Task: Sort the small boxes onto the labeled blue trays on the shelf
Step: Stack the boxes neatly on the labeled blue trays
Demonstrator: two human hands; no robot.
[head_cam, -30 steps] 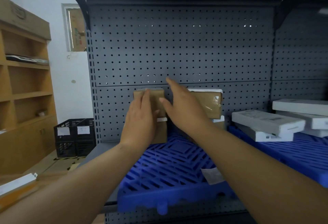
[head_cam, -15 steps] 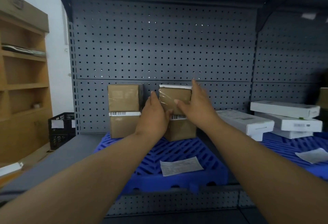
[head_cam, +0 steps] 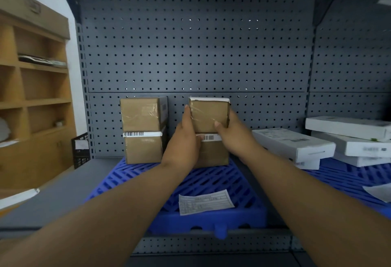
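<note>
Head: left hand [head_cam: 182, 150] presses top box [head_cam: 208, 115], right hand [head_cam: 234, 137] grips.

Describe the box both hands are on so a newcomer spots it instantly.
On the grey pegboard shelf, the left blue tray carries two stacks of two brown boxes. The target is the top box of the right stack, between the left hand and right hand. Unlike the left stack's top box, it has a white strip along its upper edge.
</note>
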